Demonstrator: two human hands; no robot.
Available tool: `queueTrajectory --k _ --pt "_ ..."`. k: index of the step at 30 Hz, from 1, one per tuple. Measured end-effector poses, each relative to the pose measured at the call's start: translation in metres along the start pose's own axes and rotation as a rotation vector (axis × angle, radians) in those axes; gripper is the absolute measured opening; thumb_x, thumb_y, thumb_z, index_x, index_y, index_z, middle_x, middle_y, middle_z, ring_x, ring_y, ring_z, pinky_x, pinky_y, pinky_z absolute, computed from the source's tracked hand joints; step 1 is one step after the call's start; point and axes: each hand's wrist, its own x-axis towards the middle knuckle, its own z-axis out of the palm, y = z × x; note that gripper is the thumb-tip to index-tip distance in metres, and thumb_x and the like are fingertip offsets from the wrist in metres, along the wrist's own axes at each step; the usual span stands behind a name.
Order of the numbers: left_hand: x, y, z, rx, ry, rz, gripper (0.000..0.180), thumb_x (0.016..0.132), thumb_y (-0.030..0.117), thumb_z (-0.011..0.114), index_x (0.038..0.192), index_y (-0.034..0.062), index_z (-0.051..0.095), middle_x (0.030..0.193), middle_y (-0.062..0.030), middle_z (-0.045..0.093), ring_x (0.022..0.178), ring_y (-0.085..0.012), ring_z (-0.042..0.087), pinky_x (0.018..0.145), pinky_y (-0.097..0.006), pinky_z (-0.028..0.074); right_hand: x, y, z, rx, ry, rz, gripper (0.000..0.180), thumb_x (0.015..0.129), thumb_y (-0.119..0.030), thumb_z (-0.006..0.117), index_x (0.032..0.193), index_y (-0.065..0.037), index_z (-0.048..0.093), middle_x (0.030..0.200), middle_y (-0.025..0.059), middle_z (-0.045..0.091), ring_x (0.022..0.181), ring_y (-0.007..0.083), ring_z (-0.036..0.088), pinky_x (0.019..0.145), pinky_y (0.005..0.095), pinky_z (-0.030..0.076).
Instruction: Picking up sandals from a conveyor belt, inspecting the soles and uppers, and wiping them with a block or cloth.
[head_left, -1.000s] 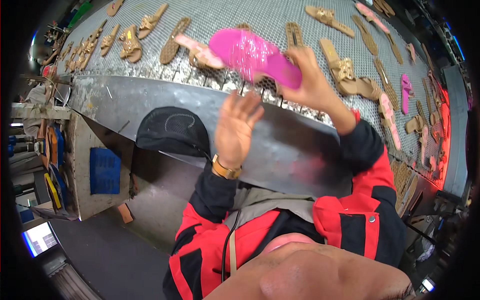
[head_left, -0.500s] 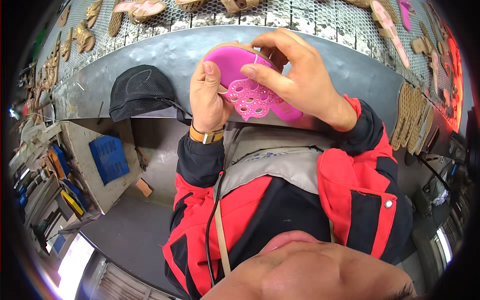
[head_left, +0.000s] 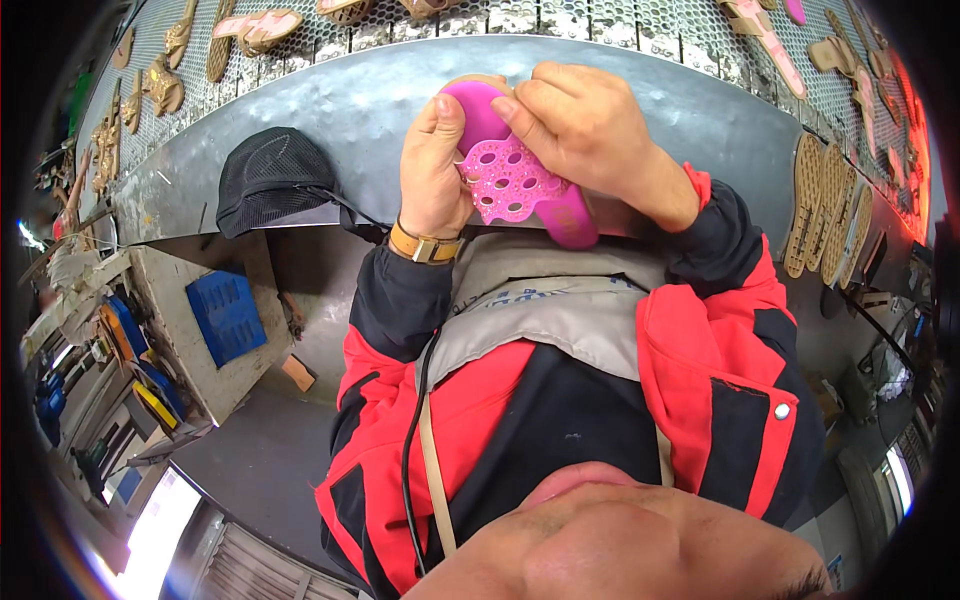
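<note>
I have a sandal between my left hand and right hand. A cap lies left on the ledge; soles lie right (side by side). Farther off, other sandals lie on mesh.

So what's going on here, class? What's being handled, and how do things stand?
A person holds a pink sandal in both hands, the left hand on its left side, the right hand on its right. A black cap lies on the metal ledge to the left. Other sandals lie on the mesh beyond.
</note>
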Motion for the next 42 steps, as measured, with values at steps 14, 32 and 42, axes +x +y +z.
queueTrajectory --k 14,32,42 --pt "0.009 0.01 0.001 -0.004 0.024 -0.068 0.054 0.111 0.042 0.052 0.135 -0.0055 0.06 0.116 -0.0131 0.073 0.1 -0.0195 0.073 0.091 -0.034 0.059 -0.032 0.004 0.01 0.858 -0.123 0.651 0.057 0.113 -0.049 0.044 0.113 0.002 0.069 0.089 0.0021 0.067 0.08 0.0092 0.058 0.074 0.0273 0.049" --pt "0.123 0.323 -0.306 1.369 0.407 0.205 0.048 0.104 0.025 0.062 0.145 0.0015 0.058 0.138 -0.0148 0.065 0.126 -0.0274 0.062 0.109 -0.039 0.045 0.359 0.203 0.102 0.679 0.258 0.177 0.041 0.086 -0.013 0.07 0.124 -0.001 0.064 0.115 0.0268 0.068 0.108 0.0456 0.066 0.097 0.051 0.053" --pt "0.18 0.319 -0.412 2.188 0.578 0.194 0.065 0.097 0.062 0.061 0.153 0.0301 0.054 0.155 -0.0215 0.051 0.137 -0.0441 0.052 0.115 -0.052 0.041 0.47 0.382 0.248 -0.284 -0.375 -0.064 0.087 0.088 -0.027 0.068 0.164 -0.009 0.03 0.172 0.0202 0.023 0.16 0.0343 0.018 0.131 0.0369 0.014"
